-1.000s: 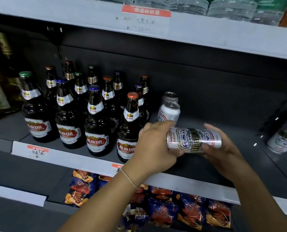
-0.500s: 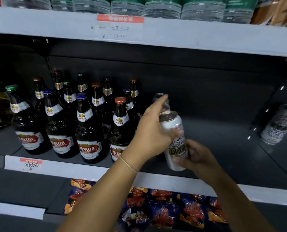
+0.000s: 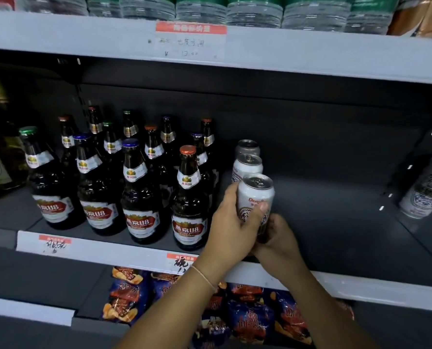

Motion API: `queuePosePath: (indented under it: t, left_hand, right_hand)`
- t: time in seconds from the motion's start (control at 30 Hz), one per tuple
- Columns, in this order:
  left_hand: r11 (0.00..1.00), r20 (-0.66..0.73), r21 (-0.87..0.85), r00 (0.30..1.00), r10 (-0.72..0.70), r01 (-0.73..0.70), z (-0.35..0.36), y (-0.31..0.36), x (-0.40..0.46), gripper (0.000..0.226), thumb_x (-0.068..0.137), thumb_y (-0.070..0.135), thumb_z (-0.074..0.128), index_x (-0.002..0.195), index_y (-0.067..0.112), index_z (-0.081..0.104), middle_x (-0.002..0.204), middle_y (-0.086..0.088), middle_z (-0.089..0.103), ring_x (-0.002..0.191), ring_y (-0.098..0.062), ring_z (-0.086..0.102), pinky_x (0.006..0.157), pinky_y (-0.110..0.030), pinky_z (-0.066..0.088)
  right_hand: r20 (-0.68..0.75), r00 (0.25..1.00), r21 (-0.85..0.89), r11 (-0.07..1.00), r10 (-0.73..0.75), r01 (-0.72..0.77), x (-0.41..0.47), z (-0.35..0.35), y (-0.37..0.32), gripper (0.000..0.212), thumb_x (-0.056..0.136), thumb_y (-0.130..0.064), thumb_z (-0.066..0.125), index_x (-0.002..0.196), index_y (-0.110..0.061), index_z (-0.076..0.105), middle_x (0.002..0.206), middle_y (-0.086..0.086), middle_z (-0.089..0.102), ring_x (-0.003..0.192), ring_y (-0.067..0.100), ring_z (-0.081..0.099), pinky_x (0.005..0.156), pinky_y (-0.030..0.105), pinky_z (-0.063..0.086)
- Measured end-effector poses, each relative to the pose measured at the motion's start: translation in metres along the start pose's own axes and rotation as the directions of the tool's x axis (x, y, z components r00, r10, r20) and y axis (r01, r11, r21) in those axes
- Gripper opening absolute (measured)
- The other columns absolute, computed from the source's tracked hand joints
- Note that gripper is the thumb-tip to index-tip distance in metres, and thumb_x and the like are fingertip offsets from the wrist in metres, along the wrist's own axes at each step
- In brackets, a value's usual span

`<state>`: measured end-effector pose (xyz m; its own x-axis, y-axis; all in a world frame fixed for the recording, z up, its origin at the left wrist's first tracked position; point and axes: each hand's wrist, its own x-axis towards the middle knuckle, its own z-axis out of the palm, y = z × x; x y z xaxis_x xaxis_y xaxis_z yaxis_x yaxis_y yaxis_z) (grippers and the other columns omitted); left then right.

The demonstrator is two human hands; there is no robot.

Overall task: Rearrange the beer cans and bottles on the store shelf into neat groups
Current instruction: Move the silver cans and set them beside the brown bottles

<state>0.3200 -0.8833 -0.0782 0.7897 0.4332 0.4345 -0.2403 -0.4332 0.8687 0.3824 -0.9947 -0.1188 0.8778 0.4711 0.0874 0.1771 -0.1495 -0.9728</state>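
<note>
The light is dim and comes from the near side, so the far back of the shelf (image 3: 335, 197) is dark. Small glints shine on the bottles (image 3: 139, 192). Edges bend and look blurry.

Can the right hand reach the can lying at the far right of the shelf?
Probably yes, once free: the shelf between the right hand and the lying can is bare. For now both hands hold the upright can.
</note>
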Motion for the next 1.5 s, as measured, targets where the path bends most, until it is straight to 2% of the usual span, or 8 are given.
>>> queuePosePath:
  t: [0.13,0.27,0.43,0.6,0.87,1.0,1.13,1.5]
  left_hand:
    - [1.0,0.05,-0.003,0.999,0.019,-0.019,0.001,-0.007,0.0,0.066,0.089,0.047,0.059,0.146,0.031,0.029,0.132,0.011,0.056,0.12,0.0,0.052,0.102,-0.027,0.045]
    - [0.997,0.074,-0.08,0.997,0.007,-0.001,-0.001,-0.017,-0.002,0.06,0.095,0.043,0.053,0.147,0.028,0.029,0.13,0.013,0.057,0.12,0.0,0.053,0.104,-0.029,0.044]
    - [0.981,0.142,-0.123,0.981,-0.13,0.148,0.001,-0.038,-0.008,0.074,0.086,0.069,0.038,0.15,0.035,0.022,0.145,0.015,0.044,0.133,0.003,0.04,0.115,-0.038,0.032]
    - [0.962,0.168,-0.211,0.976,-0.141,0.175,0.001,-0.045,-0.006,0.068,0.089,0.068,0.037,0.148,0.037,0.026,0.145,0.013,0.045,0.134,-0.003,0.041,0.114,-0.041,0.033]
    - [0.921,0.179,-0.265,0.953,-0.245,0.286,0.004,-0.054,0.0,0.086,0.077,0.083,0.037,0.149,0.038,0.026,0.149,0.011,0.041,0.137,-0.004,0.038,0.116,-0.04,0.03]
    - [0.923,0.189,-0.271,0.956,-0.226,0.272,0.005,-0.054,0.004,0.081,0.08,0.079,0.038,0.149,0.037,0.026,0.147,0.011,0.044,0.134,-0.002,0.041,0.115,-0.037,0.033]
    - [0.924,0.178,-0.28,0.96,-0.216,0.259,0.007,-0.056,0.006,0.08,0.081,0.077,0.041,0.148,0.036,0.028,0.144,0.01,0.048,0.132,-0.004,0.044,0.114,-0.039,0.035]
    - [0.931,0.133,-0.252,0.962,-0.236,0.264,0.014,-0.064,0.017,0.085,0.077,0.084,0.038,0.147,0.036,0.031,0.144,0.008,0.048,0.132,-0.006,0.045,0.114,-0.04,0.034]
  right_hand:
    - [-0.006,1.0,-0.105,0.994,-0.027,0.027,0.004,0.005,0.002,0.062,0.057,-0.043,0.084,0.111,-0.026,0.058,0.104,-0.008,0.073,0.094,0.01,0.071,0.081,0.039,0.06]
    - [-0.046,0.999,-0.121,0.992,-0.023,0.017,0.006,0.009,0.002,0.06,0.05,-0.047,0.081,0.102,-0.028,0.055,0.097,-0.007,0.072,0.088,0.01,0.07,0.08,0.041,0.06]
    - [0.03,0.999,-0.131,0.99,-0.045,0.048,0.004,0.004,0.003,0.056,0.059,-0.036,0.082,0.108,-0.034,0.054,0.1,-0.008,0.071,0.089,0.008,0.07,0.082,0.04,0.06]
    - [0.101,0.994,-0.121,0.991,-0.041,0.053,0.009,-0.002,0.002,0.061,0.069,-0.012,0.086,0.116,-0.034,0.055,0.109,-0.007,0.071,0.097,0.007,0.07,0.084,0.028,0.058]
    - [0.122,0.992,-0.102,0.994,-0.033,0.045,0.022,-0.001,0.006,0.081,0.055,-0.034,0.088,0.127,-0.037,0.053,0.117,-0.012,0.069,0.108,0.007,0.066,0.098,0.04,0.054]
    - [0.137,0.99,-0.094,0.994,-0.034,0.047,0.026,-0.002,0.008,0.079,0.066,-0.017,0.089,0.132,-0.037,0.051,0.119,-0.015,0.068,0.11,0.003,0.065,0.1,0.036,0.052]
    - [0.163,0.986,-0.076,0.995,-0.044,0.057,0.03,-0.003,0.01,0.082,0.063,-0.024,0.088,0.135,-0.035,0.05,0.124,-0.015,0.067,0.115,0.006,0.063,0.102,0.037,0.05]
    - [0.14,0.988,-0.104,0.991,-0.066,0.081,0.043,-0.003,0.016,0.069,0.07,-0.01,0.082,0.129,-0.033,0.055,0.118,-0.014,0.069,0.111,0.006,0.065,0.101,0.038,0.051]
